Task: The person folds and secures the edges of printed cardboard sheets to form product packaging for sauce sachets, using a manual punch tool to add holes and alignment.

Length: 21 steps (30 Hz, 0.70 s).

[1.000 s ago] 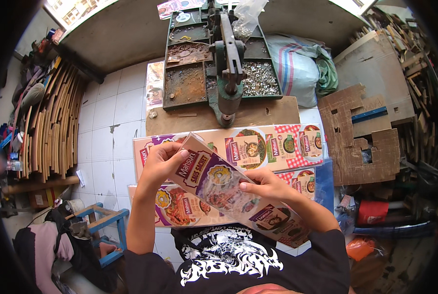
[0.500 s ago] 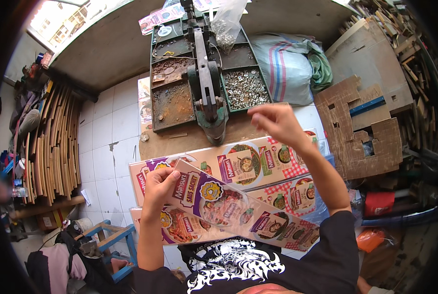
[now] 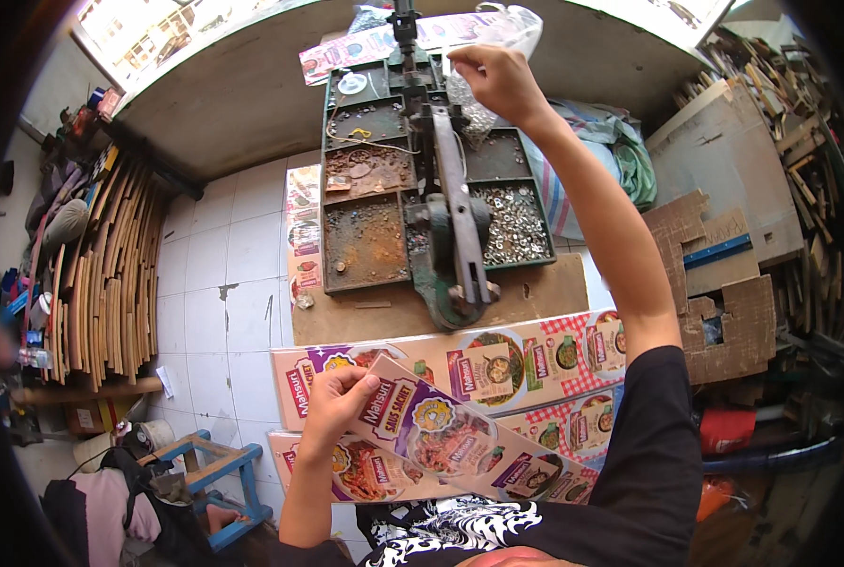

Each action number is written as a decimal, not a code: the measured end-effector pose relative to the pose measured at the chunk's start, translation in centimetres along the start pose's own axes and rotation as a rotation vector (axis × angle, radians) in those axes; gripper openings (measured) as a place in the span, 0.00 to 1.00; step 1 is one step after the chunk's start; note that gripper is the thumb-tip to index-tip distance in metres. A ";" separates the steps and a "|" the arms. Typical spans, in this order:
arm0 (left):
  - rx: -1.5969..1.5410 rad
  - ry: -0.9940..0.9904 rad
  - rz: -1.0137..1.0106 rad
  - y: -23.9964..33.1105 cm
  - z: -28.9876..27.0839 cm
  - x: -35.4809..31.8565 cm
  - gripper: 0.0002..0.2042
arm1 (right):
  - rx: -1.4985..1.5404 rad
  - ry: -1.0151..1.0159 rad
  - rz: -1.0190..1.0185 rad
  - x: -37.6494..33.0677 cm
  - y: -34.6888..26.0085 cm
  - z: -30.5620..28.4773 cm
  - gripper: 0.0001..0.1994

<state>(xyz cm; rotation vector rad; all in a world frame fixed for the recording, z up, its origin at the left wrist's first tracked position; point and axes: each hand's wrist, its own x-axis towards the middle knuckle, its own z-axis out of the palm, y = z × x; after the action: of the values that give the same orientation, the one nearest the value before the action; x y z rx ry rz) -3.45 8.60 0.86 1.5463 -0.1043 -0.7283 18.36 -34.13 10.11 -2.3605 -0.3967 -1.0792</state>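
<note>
My left hand (image 3: 337,404) pinches the upper left corner of a long printed sign strip (image 3: 450,437), tan and purple with food pictures. It lies slanted over similar printed strips (image 3: 497,373) spread in front of me. My right arm is stretched far forward. My right hand (image 3: 500,83) is closed, fingers curled, beside the top of a dark metal hand press (image 3: 460,208) and over a clear plastic bag (image 3: 478,118) of small metal pieces. Whatever its fingers hold cannot be made out. Small metal rings (image 3: 516,225) fill a compartment of the green tray (image 3: 370,285) around the press.
A brown board (image 3: 356,326) lies under the press and tray. At left stand stacked wooden slats (image 3: 110,283) and a blue stool frame (image 3: 238,463). To the right are a striped woven sack (image 3: 620,161), cut boards (image 3: 733,331) and piled wood scraps (image 3: 809,189).
My right hand has moved forward and up, from beside the ring compartment to the press top and plastic bag. The press's long arm has swung to a different slant. My left hand keeps the strip.
</note>
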 end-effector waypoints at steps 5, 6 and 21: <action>-0.008 0.002 -0.040 0.6 0.0 0.0 0.10 | -0.332 -0.324 0.002 5.8 5.8 6.1 0.12; -0.024 -0.011 -0.054 0.2 0.1 0.4 0.10 | -0.476 -0.458 0.076 6.3 7.5 6.7 0.12; -0.003 0.020 -0.124 0.7 -0.3 0.6 0.11 | -0.853 -0.633 0.296 6.0 12.5 12.9 0.14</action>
<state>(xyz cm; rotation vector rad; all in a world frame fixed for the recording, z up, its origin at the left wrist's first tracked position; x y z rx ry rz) -2.57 8.52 1.21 1.5673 0.0078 -0.8096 35.85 -36.96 3.46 -3.3593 0.2797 -0.3431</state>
